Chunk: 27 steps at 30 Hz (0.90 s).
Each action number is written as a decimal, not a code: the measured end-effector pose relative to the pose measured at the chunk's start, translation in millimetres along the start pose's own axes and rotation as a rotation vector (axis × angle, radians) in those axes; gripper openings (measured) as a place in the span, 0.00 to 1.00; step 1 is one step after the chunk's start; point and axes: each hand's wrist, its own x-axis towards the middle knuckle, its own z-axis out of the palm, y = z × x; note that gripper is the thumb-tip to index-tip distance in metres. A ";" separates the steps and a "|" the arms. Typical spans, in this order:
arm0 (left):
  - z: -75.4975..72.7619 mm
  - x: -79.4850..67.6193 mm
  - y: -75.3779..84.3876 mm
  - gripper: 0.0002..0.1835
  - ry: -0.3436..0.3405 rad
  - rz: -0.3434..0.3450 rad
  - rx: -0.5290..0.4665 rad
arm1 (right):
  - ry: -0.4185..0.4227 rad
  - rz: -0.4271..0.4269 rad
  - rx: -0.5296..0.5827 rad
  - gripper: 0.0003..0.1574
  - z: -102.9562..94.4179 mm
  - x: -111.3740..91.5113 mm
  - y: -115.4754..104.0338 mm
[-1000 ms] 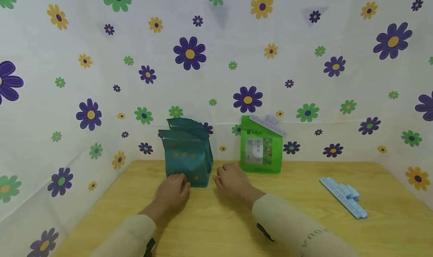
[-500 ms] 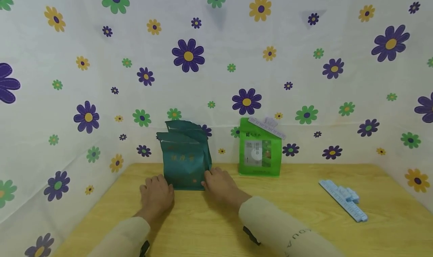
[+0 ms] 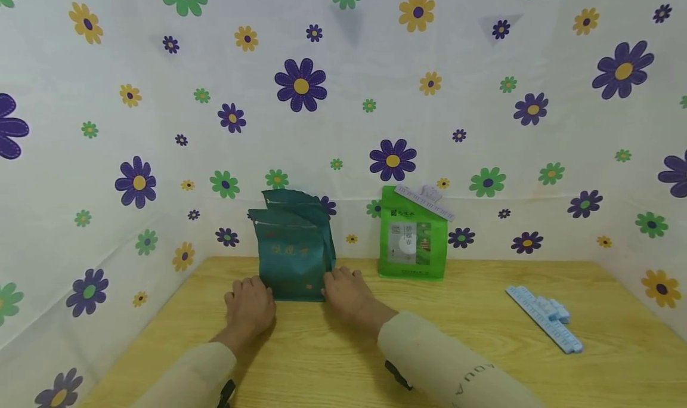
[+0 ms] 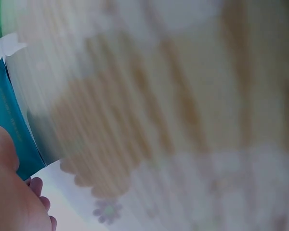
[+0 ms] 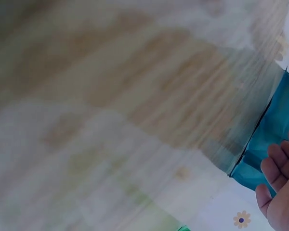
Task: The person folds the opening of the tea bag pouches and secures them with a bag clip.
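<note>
Two teal tea bags stand upright one behind the other at the back of the table; the front teal bag [image 3: 290, 259] has gold characters and overlaps the rear teal bag [image 3: 292, 198]. At its lower left edge rests my left hand [image 3: 249, 306], fingers loosely bent. My right hand [image 3: 350, 296] touches the lower right side. In the right wrist view, relaxed fingers [image 5: 275, 166] lie along the teal side of the bag. The left wrist view shows my thumb over the teal front [image 4: 12, 115], with other fingertips partly hidden.
A bright green tea bag [image 3: 412, 265] stands to the right, a lilac sealing clip [image 3: 424, 203] slanted across its top corner. Light blue sealing clips [image 3: 544, 318] lie on the wooden table [image 3: 311, 360] at far right. A flower-printed cloth [image 3: 343, 133] closes off the back and sides.
My left hand has moved left from the bag's front to its left edge. My right hand has come left onto its right side. Over the last half second both hands have barely moved.
</note>
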 end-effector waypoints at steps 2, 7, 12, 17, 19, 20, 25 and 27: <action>0.2 -0.6 0.9 0.19 -0.013 -0.001 -0.005 | -0.006 -0.001 0.009 0.17 -1.1 -2.5 0.2; 2.3 -0.5 2.7 0.17 -0.020 0.006 -0.030 | -0.009 0.004 0.036 0.17 -2.9 -7.8 1.8; 2.9 1.6 7.4 0.15 -0.014 0.017 -0.052 | -0.006 0.016 0.036 0.16 -4.2 -11.1 5.8; 3.7 0.0 15.4 0.15 -0.010 0.033 -0.072 | 0.003 -0.020 -0.034 0.15 -5.1 -18.4 11.5; 4.2 -1.6 17.2 0.15 -0.007 0.046 -0.082 | 0.001 -0.029 -0.050 0.15 -5.8 -21.8 13.0; 4.5 -2.2 18.0 0.15 -0.005 0.054 -0.083 | -0.001 -0.030 -0.054 0.15 -6.2 -23.6 14.0; 6.2 -4.1 21.9 0.15 -0.002 0.088 -0.099 | -0.006 -0.019 -0.043 0.15 -9.3 -31.6 20.2; 8.3 -4.5 23.5 0.15 0.006 0.103 -0.104 | -0.008 -0.015 -0.037 0.14 -10.4 -35.0 23.3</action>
